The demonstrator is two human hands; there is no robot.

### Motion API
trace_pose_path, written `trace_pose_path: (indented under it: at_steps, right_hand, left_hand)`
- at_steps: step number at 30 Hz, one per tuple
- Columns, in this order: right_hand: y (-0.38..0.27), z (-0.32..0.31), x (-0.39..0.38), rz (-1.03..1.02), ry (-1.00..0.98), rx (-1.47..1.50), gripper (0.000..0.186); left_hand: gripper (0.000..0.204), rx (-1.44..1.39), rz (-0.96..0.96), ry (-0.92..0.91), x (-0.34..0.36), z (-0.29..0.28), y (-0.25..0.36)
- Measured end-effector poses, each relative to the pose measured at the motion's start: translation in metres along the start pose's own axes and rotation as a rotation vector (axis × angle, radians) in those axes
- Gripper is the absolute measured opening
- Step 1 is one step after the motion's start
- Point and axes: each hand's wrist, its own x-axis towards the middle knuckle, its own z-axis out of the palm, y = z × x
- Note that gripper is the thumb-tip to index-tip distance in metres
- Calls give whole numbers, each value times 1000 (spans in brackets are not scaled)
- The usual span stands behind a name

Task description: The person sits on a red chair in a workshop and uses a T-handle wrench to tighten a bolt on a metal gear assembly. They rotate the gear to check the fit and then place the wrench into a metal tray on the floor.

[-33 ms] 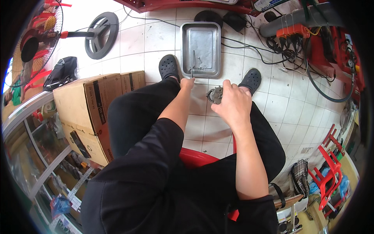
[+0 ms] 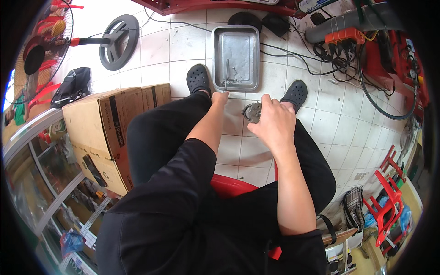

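I'm seeing the right hand's (image 2: pixel 277 120) fingers curling around a greyish toothed metal part (image 2: pixel 252 112), thumb beneath, holding it above the tiled floor (image 2: pixel 256 158) between the knees. Since the previous frame the part is sitting only a touch farther left; nothing else is visibly changing, so I'm judging the work to be staying at the same point, with both grips unbroken. The left hand (image 2: pixel 220 98) is closing on a thin metal tool (image 2: pixel 226 75), though I'm not making out each finger. The tool is reaching over the near end of a metal tray (image 2: pixel 238 43), where small metal pieces (image 2: pixel 234 81) are lying. Tool and part are staying apart.
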Motion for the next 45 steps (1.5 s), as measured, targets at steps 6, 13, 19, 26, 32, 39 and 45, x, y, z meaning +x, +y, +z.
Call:
trace_pose_path:
  at_steps: [6,13,19,26,32,39,45]
  right_hand:
    - [12,10,1,99,-51,46,47]
    - [7,4,4,78,-88,-5,50]
    - [-5,-5,-8,45,-55,-50,49]
    - [-21,19,-52,-40,258,-155,54]
    - [-65,-31,-133,-100,374,-140,64]
    - [-105,-32,-224,-340,546,-401,81]
    - [-109,11,-236,-485,552,-373,86]
  left_hand:
    - [43,97,86,-84,-52,0,49]
    - [44,-160,331,-234,-81,20,52]
    - [43,23,516,-327,-169,-5,102]
    - [45,158,1218,-127,-302,-66,129]
    - [31,599,1623,29,-430,-168,112]
    - [25,842,1898,108,-484,-210,46]
    - [25,988,1889,165,-495,-226,-2]
